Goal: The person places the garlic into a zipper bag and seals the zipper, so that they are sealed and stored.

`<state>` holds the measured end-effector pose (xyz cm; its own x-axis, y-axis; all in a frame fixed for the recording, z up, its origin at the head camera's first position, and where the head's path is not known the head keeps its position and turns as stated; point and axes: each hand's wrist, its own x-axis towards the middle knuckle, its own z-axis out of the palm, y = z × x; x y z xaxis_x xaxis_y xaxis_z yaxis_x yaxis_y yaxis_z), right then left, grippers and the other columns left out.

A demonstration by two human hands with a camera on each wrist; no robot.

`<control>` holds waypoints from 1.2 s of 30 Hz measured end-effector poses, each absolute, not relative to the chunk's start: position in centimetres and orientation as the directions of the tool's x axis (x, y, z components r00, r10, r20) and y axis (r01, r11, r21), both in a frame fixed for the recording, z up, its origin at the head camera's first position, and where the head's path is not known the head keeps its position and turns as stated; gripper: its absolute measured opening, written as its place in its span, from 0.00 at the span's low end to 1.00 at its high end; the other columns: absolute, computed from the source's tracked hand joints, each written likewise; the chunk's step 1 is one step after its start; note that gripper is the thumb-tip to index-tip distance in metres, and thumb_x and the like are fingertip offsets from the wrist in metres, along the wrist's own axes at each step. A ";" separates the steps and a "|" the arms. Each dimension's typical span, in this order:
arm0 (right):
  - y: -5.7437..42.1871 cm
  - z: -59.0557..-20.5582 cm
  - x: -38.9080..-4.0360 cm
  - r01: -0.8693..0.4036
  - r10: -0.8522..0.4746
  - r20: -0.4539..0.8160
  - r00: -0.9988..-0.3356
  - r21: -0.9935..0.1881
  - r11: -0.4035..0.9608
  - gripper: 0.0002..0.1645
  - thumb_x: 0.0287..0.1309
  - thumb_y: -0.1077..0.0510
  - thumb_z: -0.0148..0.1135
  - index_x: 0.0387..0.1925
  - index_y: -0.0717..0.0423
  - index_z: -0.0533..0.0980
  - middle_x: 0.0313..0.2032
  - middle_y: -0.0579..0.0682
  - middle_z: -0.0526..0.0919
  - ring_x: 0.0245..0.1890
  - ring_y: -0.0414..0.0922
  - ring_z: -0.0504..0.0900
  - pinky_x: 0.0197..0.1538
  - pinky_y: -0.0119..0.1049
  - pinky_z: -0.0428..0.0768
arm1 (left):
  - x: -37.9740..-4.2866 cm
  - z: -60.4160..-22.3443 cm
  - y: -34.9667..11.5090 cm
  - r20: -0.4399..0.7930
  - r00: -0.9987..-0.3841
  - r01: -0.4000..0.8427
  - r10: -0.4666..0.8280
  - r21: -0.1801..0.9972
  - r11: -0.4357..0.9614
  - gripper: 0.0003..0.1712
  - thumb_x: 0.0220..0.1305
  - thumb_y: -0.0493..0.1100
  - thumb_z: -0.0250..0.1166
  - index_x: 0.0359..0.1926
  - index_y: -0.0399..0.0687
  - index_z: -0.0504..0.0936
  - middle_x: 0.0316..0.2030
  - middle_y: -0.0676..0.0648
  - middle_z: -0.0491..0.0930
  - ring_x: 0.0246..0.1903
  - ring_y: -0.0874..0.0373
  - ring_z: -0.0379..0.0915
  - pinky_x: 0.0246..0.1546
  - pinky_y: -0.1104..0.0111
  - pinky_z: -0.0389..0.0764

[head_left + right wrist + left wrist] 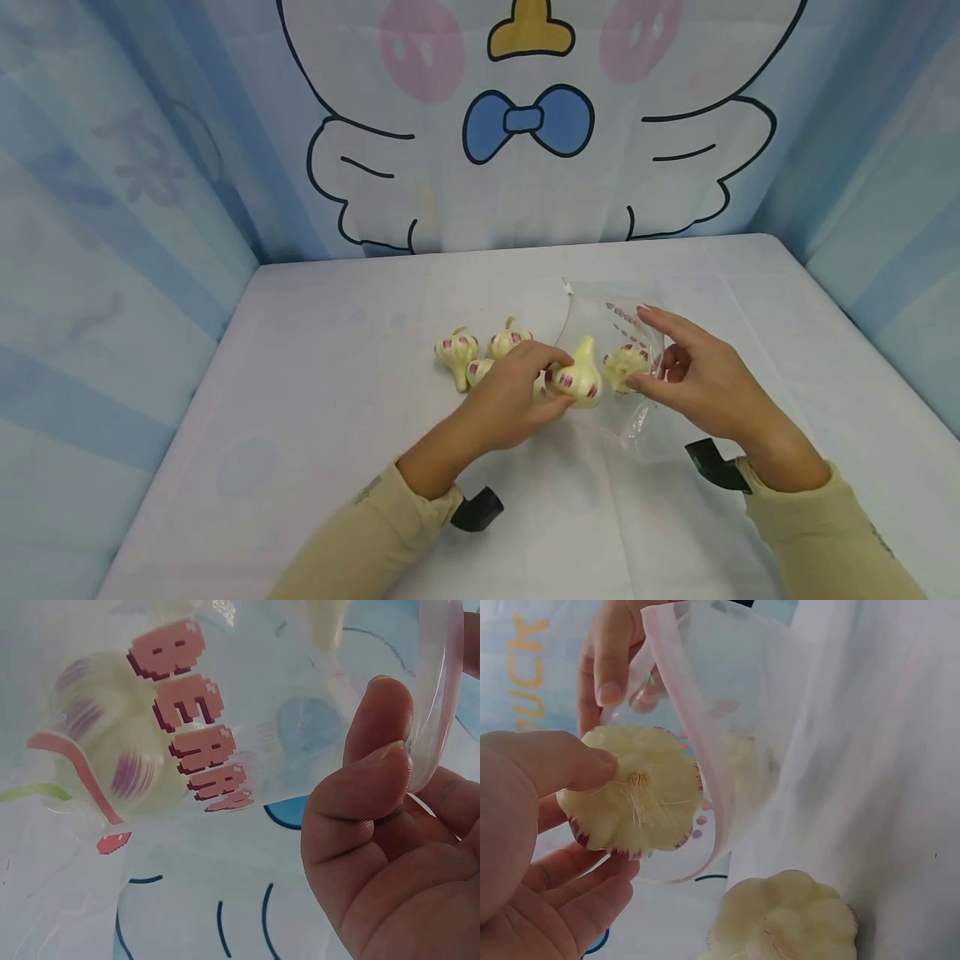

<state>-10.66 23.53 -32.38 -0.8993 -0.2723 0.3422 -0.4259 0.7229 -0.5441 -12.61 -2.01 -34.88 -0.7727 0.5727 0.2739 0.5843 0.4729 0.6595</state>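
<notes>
My left hand point(510, 402) pinches a pale garlic bulb point(579, 382) with purple streaks between thumb and fingers. In the left wrist view the bulb's rooted base point(634, 791) faces the camera, beside the mouth of a clear zip bag point(686, 712). My right hand point(708, 385) grips the bag near its opening, fingers curled on the plastic. Inside the bag lies another garlic bulb point(626, 367), seen through the film in the right wrist view, next to printed pink letters point(191, 712).
Left of the bag, several garlic bulbs point(456, 350) sit clustered on the white-covered table point(300, 433), partly hidden by my left hand. A cartoon-printed curtain point(525, 192) rises behind the table. Blue-white curtains point(97, 292) flank both sides.
</notes>
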 end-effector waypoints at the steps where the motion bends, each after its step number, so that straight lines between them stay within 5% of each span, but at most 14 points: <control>1: 23.5 -32.4 -10.7 -0.429 -0.274 0.345 -0.898 -0.544 0.722 0.48 0.48 0.62 0.79 0.70 0.63 0.67 0.49 0.59 0.78 0.27 0.41 0.72 0.28 0.27 0.76 | -12.6 -35.0 -1.9 0.269 -0.774 0.582 0.574 0.659 0.476 0.22 0.62 0.40 0.72 0.56 0.40 0.79 0.51 0.46 0.78 0.49 0.57 0.71 0.51 0.70 0.75; 23: 23.7 -32.3 -10.7 -0.430 -0.273 0.351 -0.896 -0.530 0.731 0.48 0.48 0.61 0.79 0.70 0.63 0.66 0.57 0.61 0.76 0.27 0.42 0.72 0.28 0.27 0.75 | -12.6 -35.6 -0.2 0.233 -0.765 0.611 0.600 0.556 0.563 0.21 0.64 0.45 0.70 0.56 0.44 0.82 0.46 0.50 0.82 0.42 0.61 0.74 0.44 0.76 0.74; 36: 23.6 -32.3 -10.6 -0.430 -0.269 0.352 -0.896 -0.546 0.719 0.49 0.48 0.62 0.79 0.70 0.63 0.66 0.52 0.60 0.77 0.27 0.41 0.72 0.28 0.26 0.75 | -12.3 -35.4 0.2 0.183 -0.791 0.588 0.584 0.493 0.642 0.22 0.67 0.49 0.68 0.59 0.49 0.82 0.55 0.51 0.81 0.52 0.60 0.76 0.52 0.72 0.75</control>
<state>-10.62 23.58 -32.26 -0.8964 -0.2690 0.3524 -0.4303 0.7188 -0.5460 -12.31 0.23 -35.36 -0.7910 0.5837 0.1834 0.5878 0.6418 0.4926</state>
